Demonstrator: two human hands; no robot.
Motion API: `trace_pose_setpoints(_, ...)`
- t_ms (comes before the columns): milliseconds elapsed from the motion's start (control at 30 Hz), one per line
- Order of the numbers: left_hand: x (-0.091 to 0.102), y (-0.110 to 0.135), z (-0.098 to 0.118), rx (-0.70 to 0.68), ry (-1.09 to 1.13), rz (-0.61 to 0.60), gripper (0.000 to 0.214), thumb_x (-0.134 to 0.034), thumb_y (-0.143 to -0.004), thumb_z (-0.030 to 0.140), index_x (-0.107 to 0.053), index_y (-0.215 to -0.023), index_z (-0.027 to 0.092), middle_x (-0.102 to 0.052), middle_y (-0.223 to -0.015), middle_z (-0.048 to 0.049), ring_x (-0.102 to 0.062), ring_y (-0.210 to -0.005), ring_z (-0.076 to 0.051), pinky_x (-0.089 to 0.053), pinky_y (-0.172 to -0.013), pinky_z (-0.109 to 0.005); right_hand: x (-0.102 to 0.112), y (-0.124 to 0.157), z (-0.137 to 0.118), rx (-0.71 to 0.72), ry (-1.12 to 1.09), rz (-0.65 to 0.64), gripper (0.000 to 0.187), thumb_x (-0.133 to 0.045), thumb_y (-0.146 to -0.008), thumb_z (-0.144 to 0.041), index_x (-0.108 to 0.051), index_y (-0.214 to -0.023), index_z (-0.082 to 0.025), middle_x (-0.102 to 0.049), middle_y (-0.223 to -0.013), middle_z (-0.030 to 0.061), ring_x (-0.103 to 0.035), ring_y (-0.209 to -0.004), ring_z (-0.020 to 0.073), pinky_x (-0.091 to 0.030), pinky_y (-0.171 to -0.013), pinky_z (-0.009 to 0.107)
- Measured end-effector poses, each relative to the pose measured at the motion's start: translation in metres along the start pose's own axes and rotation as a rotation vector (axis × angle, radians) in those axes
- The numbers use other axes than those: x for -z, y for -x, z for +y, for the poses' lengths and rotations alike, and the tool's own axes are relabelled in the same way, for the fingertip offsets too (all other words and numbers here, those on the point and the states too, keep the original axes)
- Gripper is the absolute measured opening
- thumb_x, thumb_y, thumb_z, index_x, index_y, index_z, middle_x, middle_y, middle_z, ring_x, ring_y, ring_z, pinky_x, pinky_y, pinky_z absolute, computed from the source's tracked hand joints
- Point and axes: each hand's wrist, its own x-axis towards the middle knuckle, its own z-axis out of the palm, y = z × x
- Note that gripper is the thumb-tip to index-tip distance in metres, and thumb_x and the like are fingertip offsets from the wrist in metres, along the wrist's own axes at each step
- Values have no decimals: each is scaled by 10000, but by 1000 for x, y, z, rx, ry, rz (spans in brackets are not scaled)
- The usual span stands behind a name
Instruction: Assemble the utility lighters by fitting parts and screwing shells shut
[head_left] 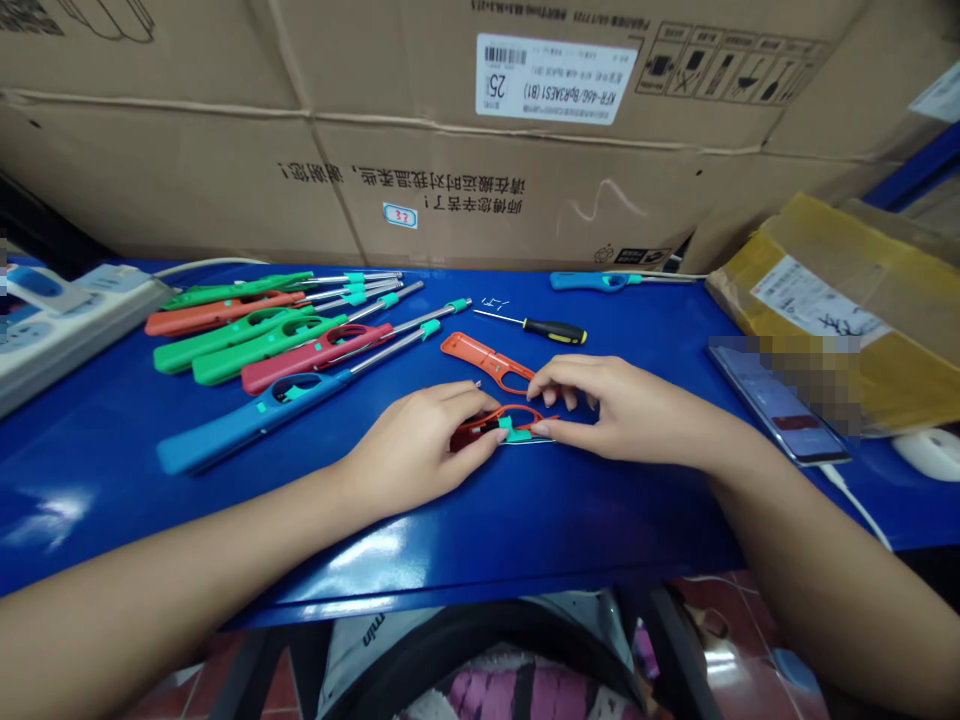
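**2 hands close on 1 opened lighter**

The person's left hand [420, 445] is curled, thumb and fingers pinching the handle end of the opened orange lighter [487, 424], which lies flat on the blue table [525, 520] directly between both hands. The right hand [615, 405] comes from the other side. Its thumb and forefinger are pressed together on the teal piece [516, 430] at the front of this lighter, and the other fingers are arched above it. I think the lighter is kept down on the table so that small parts inside do not slip out.

Just beyond the fingertips lies the separate orange cover [487, 360], hollow side not clear to me. A little farther beyond the right hand rests a screwdriver [551, 328], probably kept within easy reach. Beyond and outward from the left hand, a row of lighters [277, 340] lies side by side, the metal tubes all pointing to the same side. A phone [776, 400] lies outward from the right wrist.
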Motion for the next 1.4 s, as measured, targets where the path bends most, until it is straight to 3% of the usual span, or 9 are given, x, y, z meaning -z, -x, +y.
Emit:
trace_pose_setpoints(233,0,0,1,-3,41,-1,165,-573,-959,262,-674,-1057,176,-674,-940,-44,-631,-857,-189,-484,-719,-292,-7,-4,0,20,44,-77,192,-711,-887,-344,-687,-1021,-208,-675,-976,22,-586,-833,157,-406,-695,271)
trace_pose_setpoints(867,-1,-1,0,-21,114,40,133,-592,-933,208,-694,-1008,168,-666,-899,-28,-620,-801,-159,-474,-691,-271,-15,-5,-7,-15,116,-9,104,-675,-900,-308,-683,-915,-205,-674,-876,10,-581,-767,152,-352,-642,273)
trace_pose_setpoints(1033,-2,-2,-1,6,105,67,157,-604,-939,244,-721,-1005,163,-693,-874,-36,-634,-787,-172,-490,-695,-288,-5,-2,0,5,132,-43,184,-708,-857,-304,-658,-1018,-231,-680,-1044,31,-617,-946,199,-416,-759,291)
trace_pose_setpoints(1233,-3,-1,-3,28,90,117,297,-631,-932,273,-701,-1202,173,-741,-1052,-62,-689,-927,-201,-537,-822,-326,12,5,6,-64,66,-131,137,-691,-856,-263,-643,-974,-214,-683,-960,33,-610,-838,180,-440,-719,288)
trace_pose_setpoints(1400,-1,-1,-3,61,-18,91,295,-595,-955,307,-715,-1209,218,-706,-1039,-57,-676,-959,-221,-544,-757,-323,17,8,5,-116,102,-227,73,-599,-898,-229,-631,-958,-201,-673,-958,42,-598,-821,183,-450,-716,303)
